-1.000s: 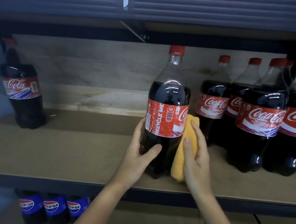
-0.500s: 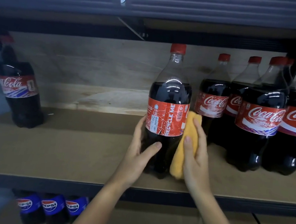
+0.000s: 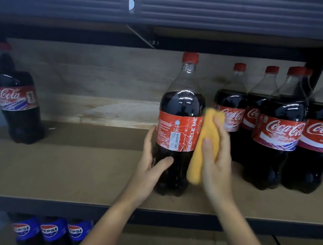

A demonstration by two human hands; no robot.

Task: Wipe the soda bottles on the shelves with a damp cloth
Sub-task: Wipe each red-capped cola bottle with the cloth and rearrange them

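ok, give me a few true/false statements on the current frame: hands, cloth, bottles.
1. The right hand presses a yellow cloth against the middle bottle. True.
2. The left hand holds the bottle by its cap. False: it grips the lower body, below the label.
3. The middle bottle lies on its side. False: it stands upright on the shelf.
4. A lone Coca-Cola bottle stands at the far left. True.
5. Pepsi bottles sit on the shelf below. True.
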